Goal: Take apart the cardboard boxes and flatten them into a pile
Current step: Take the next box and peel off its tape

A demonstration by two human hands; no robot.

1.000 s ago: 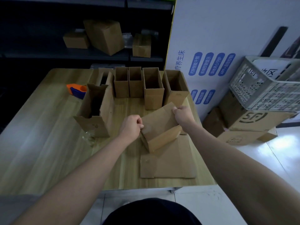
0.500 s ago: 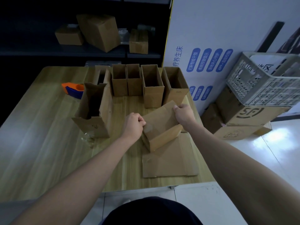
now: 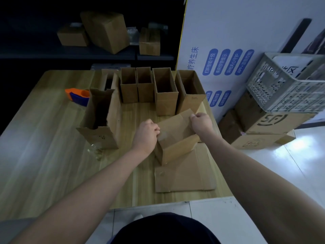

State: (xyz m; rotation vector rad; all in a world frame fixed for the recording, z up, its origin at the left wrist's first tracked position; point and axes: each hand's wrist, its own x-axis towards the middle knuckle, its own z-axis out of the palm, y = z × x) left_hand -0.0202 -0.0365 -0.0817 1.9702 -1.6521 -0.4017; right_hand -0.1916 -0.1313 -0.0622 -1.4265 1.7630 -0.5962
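A small closed cardboard box (image 3: 175,138) stands tilted on the wooden table (image 3: 44,164), over the far edge of a flattened cardboard sheet (image 3: 184,175). My left hand (image 3: 146,134) grips the box's left top corner, fingers curled at the taped seam. My right hand (image 3: 201,121) pinches its far right top corner. Several open boxes (image 3: 164,92) stand in a row behind. A taller open box (image 3: 100,118) with loose flaps stands to the left.
An orange and blue tape dispenser (image 3: 77,95) lies at the back left. Crumpled clear tape (image 3: 95,152) sits by the tall box. Off the table's right edge are stacked cartons (image 3: 267,127) with a grey plastic crate (image 3: 288,81) on top, and a white printed board (image 3: 228,41).
Both hands keep their hold on the small box. My left hand has shifted slightly along the box's top seam; the box has barely moved.
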